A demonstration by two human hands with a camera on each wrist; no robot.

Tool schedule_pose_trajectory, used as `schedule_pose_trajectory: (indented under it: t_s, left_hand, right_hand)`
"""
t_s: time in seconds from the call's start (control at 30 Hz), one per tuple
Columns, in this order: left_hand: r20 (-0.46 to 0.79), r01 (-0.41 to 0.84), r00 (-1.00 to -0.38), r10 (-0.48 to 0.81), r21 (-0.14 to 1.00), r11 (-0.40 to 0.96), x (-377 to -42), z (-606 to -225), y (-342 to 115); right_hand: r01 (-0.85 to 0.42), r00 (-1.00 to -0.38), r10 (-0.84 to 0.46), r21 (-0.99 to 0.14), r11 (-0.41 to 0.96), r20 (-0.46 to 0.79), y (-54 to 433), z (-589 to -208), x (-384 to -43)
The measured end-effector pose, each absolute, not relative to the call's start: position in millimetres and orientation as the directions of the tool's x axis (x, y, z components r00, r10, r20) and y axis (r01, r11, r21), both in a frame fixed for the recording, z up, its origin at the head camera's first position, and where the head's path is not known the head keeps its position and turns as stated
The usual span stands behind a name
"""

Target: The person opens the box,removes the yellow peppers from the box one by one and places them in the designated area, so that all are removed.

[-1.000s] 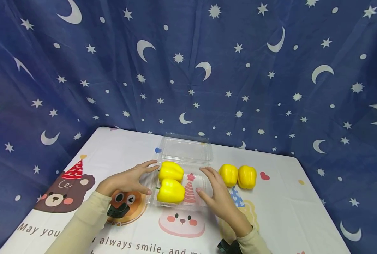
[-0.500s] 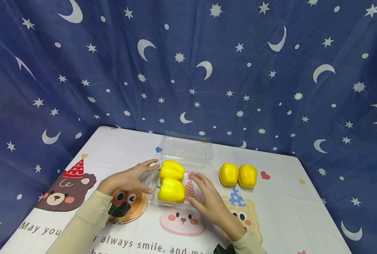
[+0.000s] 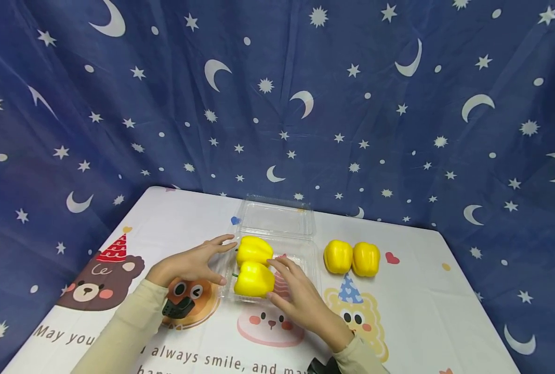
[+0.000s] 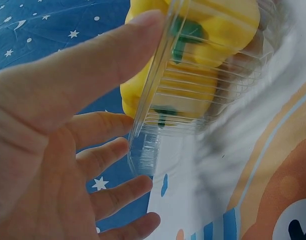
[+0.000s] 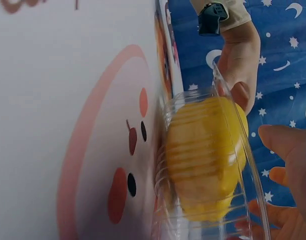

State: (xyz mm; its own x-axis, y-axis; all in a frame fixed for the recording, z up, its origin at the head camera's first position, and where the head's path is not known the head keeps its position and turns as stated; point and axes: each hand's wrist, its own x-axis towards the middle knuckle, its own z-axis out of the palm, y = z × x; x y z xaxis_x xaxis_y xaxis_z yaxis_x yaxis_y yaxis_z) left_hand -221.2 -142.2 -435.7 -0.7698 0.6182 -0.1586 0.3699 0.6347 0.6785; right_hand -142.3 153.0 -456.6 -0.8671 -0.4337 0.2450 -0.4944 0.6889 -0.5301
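Two yellow bell peppers, a far one (image 3: 254,249) and a near one (image 3: 254,280), lie in the left part of a clear plastic clamshell box (image 3: 309,257). Its clear lid (image 3: 273,218) is folded back behind. My left hand (image 3: 190,263) is at the box's left side, fingers spread; in the left wrist view its thumb (image 4: 128,45) lies at the rim, and green stems show through the ribbed wall (image 4: 188,95). Over the box's right part is my right hand (image 3: 303,298), fingers extended towards the peppers' right sides. Whether they touch is unclear.
Two more yellow bell peppers, one (image 3: 338,257) beside another (image 3: 366,259), stand on the cloth right of the box. The white tablecloth (image 3: 422,301) bears printed animals and lettering. A blue star-patterned curtain (image 3: 277,104) hangs behind the table.
My right hand has moved left over the box, from its right edge to the peppers' right sides. The left hand and the peppers stay nearly in place.
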Motion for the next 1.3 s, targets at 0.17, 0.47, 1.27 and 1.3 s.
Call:
schedule_pose_trajectory:
  t_s: [0.17,0.47,1.27,1.3]
  left_hand:
    - [-0.159,0.377,-0.768,0.621,0.672,0.638,-222.0,-436.6,-142.7]
    - [-0.156,0.375,-0.769,0.620,0.676,0.635,-221.8,-436.2,-145.0]
    - [-0.153,0.363,-0.768,0.622,0.695,0.620,-222.5,-437.4,-145.2]
    - [-0.152,0.363,-0.768,0.622,0.697,0.619,-222.7,-437.9,-145.2]
  right_hand:
    - [-0.512,-0.857,-0.451,-0.517,0.686,0.250,149.2,-458.0,-145.5]
    - [-0.497,-0.863,-0.458,-0.515,0.698,0.212,145.8,-457.9,-147.4]
    - [-0.447,-0.869,-0.490,-0.524,0.725,0.064,130.4,-451.9,-154.9]
    - [-0.444,-0.869,-0.492,-0.527,0.724,0.056,130.3,-452.4,-155.4]
